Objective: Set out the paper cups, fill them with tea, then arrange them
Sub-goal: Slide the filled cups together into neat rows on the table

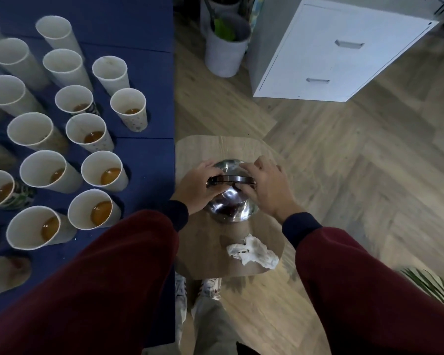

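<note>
Paper cups (101, 213) stand in rows on the blue worktop (144, 155), left of the hands, while both hands are on a shiny steel kettle (231, 211). The left hand (199, 185) curls its fingers round the left end of the dark handle (231, 179) that spans the kettle's top, and the right hand (264, 185) curls over the right end, so each hand grips one end with the handle stretched between them. Both arms wear dark red sleeves (369, 290) with navy cuffs. The kettle sits on a small wooden worktop (203, 155) that touches the edge of the blue one. A crumpled white tissue (253, 251) lies on the same wood, just nearer the person than the kettle. On the blue worktop the cups nearest the person each hold a little amber tea (101, 210) at the bottom; whether the farthest cups hold any I cannot tell. Below the small worktop a pair of light shoes (210, 288) shows on the herringbone wood floor (344, 149). Farther off stand a grey pot (226, 52) with green leaves and a white drawer cabinet (338, 52).
</note>
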Action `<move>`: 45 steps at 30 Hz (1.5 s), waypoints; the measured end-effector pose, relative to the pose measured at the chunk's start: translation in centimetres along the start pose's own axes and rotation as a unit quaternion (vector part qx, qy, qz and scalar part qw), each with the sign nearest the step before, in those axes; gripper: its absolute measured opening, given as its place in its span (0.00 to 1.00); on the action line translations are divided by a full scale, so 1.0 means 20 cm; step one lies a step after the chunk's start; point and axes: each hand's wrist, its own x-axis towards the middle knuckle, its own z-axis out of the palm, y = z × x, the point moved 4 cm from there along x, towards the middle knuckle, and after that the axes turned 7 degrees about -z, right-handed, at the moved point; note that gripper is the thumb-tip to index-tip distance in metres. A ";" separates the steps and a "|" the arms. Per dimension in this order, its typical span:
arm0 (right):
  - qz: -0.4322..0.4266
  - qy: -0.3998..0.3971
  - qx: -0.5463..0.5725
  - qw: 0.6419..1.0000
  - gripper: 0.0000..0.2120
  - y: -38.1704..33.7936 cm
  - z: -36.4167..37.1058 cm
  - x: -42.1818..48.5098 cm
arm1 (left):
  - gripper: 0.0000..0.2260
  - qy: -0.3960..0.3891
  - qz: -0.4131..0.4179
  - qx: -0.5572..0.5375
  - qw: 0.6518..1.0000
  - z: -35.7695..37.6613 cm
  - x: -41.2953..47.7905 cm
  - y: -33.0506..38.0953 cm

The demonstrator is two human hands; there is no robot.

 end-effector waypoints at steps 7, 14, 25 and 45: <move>0.015 0.095 -0.009 0.995 0.25 -0.19 0.09 -0.23 | 0.32 -0.064 -0.039 0.157 0.985 0.08 -0.02 -0.09; -0.003 0.148 0.040 0.988 0.19 -0.26 0.18 -0.35 | 0.40 -0.105 -0.060 0.209 0.970 0.14 -0.03 -0.12; 0.000 0.143 0.018 0.990 0.19 -0.27 0.23 -0.37 | 0.13 0.151 -0.163 0.076 0.972 0.06 -0.07 -0.10; 0.109 -0.060 0.117 0.985 0.40 -0.03 0.46 -0.31 | 0.12 0.006 -0.067 -0.125 0.990 0.22 -0.09 0.05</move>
